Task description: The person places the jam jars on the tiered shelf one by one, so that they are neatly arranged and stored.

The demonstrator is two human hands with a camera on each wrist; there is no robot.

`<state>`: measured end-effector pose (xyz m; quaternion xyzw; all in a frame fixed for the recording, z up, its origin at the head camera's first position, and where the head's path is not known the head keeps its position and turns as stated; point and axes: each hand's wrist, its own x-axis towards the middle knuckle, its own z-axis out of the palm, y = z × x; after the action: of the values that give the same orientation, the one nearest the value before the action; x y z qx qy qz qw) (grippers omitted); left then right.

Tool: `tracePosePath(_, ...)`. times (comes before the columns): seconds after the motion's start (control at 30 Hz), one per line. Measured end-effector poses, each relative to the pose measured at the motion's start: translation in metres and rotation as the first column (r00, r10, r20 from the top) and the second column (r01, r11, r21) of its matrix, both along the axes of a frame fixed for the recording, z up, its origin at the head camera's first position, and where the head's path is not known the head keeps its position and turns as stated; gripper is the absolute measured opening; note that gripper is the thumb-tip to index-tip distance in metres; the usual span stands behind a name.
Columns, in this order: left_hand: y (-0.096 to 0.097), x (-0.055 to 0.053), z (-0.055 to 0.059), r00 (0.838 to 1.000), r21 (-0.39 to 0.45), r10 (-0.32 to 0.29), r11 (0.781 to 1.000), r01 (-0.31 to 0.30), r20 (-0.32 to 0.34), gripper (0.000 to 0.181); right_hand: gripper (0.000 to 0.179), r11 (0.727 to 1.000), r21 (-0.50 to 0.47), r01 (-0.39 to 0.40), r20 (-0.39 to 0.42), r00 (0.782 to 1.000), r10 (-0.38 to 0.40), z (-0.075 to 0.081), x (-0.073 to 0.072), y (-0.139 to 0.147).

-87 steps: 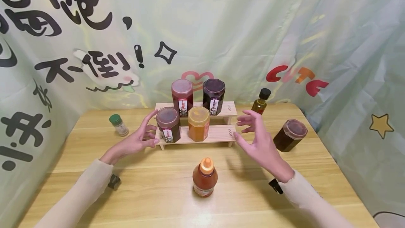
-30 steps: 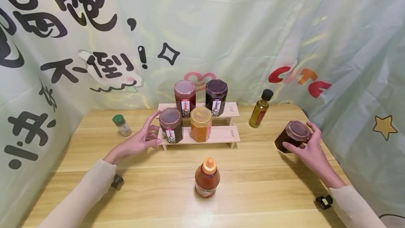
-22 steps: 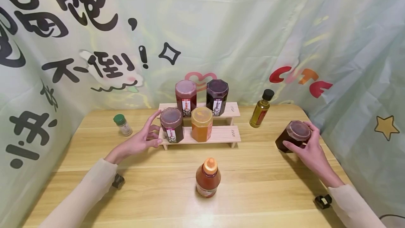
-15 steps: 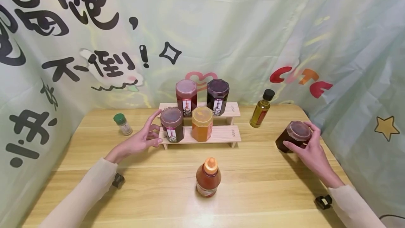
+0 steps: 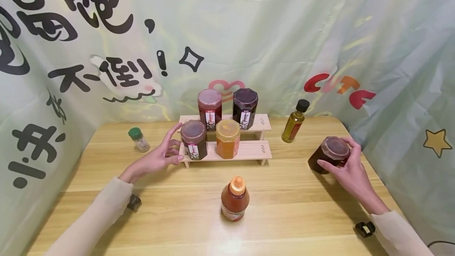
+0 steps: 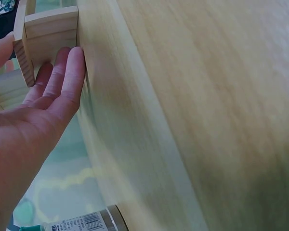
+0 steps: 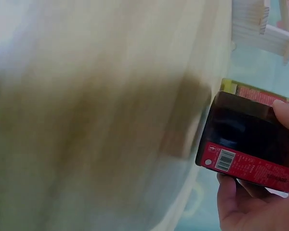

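Note:
My right hand [image 5: 350, 169] grips a dark jam jar [image 5: 321, 159] at the table's right side, thumb in front and fingers behind. In the right wrist view the dark jar [image 7: 250, 127] shows a red label with a barcode, its base close to the tabletop. My left hand [image 5: 156, 159] is at the left end of a two-step wooden rack [image 5: 249, 151], fingers extended. In the left wrist view its fingertips lie against the rack's end [image 6: 53, 31], with the thumb at the board's edge. The rack bears a red jar [image 5: 209, 108], two dark jars [image 5: 245, 110] and an amber jar [image 5: 227, 141].
An orange-capped sauce bottle [image 5: 234, 202] stands front and centre on the wooden table [image 5: 170, 216]. Behind the gripped jar is a black-capped oil bottle [image 5: 293, 123]. A green-capped shaker [image 5: 139, 139] stands left of the rack. Printed curtains [image 5: 284, 31] enclose the back and sides.
My right hand has left the rack's right end, moved right and taken hold of the dark jar. Since then the jar has shifted very slightly. My left hand has stayed at the rack.

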<state>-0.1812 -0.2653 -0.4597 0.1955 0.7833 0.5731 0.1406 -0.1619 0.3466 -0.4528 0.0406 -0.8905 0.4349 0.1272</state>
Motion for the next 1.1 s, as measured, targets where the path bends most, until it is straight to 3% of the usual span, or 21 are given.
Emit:
tracePosePath(0.63, 0.000, 0.000, 0.000, 1.000, 0.012, -0.009, 1.000, 0.009, 0.002, 0.113, 0.105, 0.993, 0.039, -0.112, -0.098, 0.988, 0.116, 0.026, 0.022, -0.049)
tracePosePath(1.1, 0.000, 0.001, 0.000, 1.000, 0.009, -0.007, 1.000, 0.007, -0.004, 0.112, 0.104, 0.976, 0.042, -0.215, -0.104, 0.970, 0.218, 0.041, 0.020, -0.079)
